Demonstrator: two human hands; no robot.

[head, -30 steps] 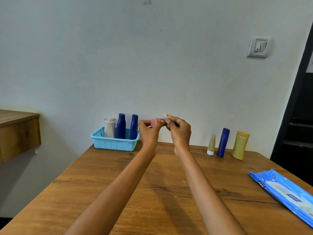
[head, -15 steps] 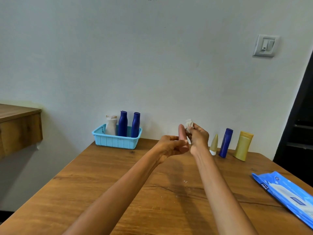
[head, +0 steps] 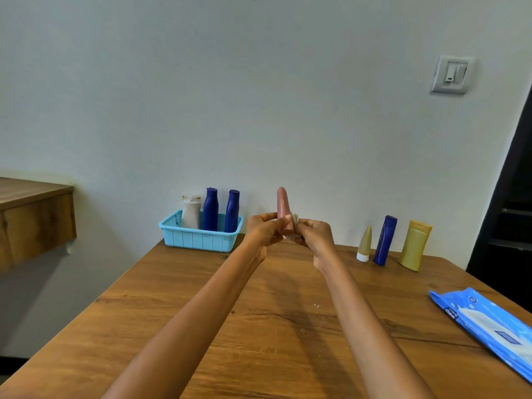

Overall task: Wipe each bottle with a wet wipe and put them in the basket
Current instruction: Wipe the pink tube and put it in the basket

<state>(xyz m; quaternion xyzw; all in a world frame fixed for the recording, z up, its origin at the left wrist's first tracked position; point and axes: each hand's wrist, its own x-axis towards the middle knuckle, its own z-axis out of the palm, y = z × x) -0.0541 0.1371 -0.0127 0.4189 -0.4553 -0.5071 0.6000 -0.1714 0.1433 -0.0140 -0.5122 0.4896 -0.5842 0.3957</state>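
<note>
Head view, change: the slim pink plastic bottle (head: 282, 207) now stands upright with more of its length above the hands; half a second ago it sat lower between them.
Left hand (head: 263, 230): grip curled round the bottle's lower part.
Right hand (head: 312, 234): grip pinching a crumpled white wet wipe (head: 295, 218) against the bottle's side.
Light blue plastic basket (head: 201, 240): left of centre at the counter's far edge, holding a white bottle and two dark blue bottles.
Wooden counter (head: 259, 326): bare wood below the arms.
Right side: a beige tube (head: 365, 243), a dark blue bottle (head: 385, 240) and a yellow bottle (head: 414, 244) near the far edge.
Blue wipes pack (head: 489, 329): lower right edge.
</note>
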